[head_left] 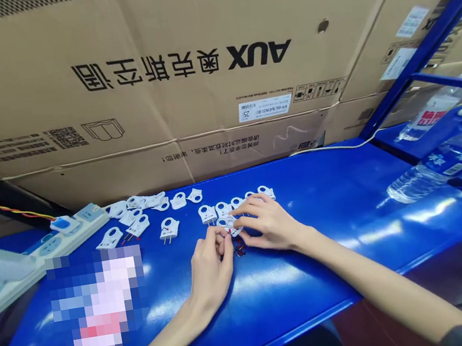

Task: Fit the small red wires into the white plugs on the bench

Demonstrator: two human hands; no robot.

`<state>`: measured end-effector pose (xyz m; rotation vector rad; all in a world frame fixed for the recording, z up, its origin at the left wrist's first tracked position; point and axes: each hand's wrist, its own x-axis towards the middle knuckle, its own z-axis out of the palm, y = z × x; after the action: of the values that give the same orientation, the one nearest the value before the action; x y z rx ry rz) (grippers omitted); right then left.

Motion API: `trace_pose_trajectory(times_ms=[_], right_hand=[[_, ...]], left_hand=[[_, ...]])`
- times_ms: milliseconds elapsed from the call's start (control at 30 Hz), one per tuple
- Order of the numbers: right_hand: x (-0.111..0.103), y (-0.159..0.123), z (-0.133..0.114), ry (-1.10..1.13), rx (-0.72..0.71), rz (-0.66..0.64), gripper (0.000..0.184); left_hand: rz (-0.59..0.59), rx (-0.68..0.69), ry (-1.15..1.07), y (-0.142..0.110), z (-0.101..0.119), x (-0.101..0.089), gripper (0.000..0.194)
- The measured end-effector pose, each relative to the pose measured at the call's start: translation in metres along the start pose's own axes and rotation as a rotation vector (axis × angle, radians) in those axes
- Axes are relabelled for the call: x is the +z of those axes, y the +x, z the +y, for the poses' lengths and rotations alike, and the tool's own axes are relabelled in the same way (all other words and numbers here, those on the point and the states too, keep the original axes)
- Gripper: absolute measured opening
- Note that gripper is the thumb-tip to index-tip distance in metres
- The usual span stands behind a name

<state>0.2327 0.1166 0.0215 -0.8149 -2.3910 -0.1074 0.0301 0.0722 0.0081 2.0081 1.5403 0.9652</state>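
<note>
Between my two hands is a white plug piece with a ring-shaped handle (222, 221), tilted just above or against the blue shelf; which I cannot tell. My right hand (272, 225) grips its right side with curled fingers. From the left, my left hand (212, 263) pinches something small and red at the plug's lower edge. Below the fingertips lie several tiny red and dark parts (240, 250). A row of similar white plugs (208, 214) lies just behind, partly hidden by my right hand. Another plug with two metal pins (169, 228) rests to the left.
More white plugs (143, 202) are heaped at the back left, beside a white power strip (89, 217). A pixelated object (103, 310) lies at left front. Water bottles (444, 165) lie at right near the blue rack post (424, 40). A large carton (185, 104) stands behind the shelf.
</note>
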Motion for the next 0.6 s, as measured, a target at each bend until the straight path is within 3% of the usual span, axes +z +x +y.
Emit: trace_pose_trajectory(times_ms=[333, 600], right_hand=[[0.0, 0.003, 0.008, 0.033, 0.261, 0.04, 0.012], [0.006, 0.003, 0.007, 0.108, 0.34, 0.098, 0.013]], left_hand=[[-0.064, 0.045, 0.062, -0.002, 0.004, 0.0, 0.013], [-0.073, 0.141, 0.1, -0.002, 0.002, 0.001, 0.01]])
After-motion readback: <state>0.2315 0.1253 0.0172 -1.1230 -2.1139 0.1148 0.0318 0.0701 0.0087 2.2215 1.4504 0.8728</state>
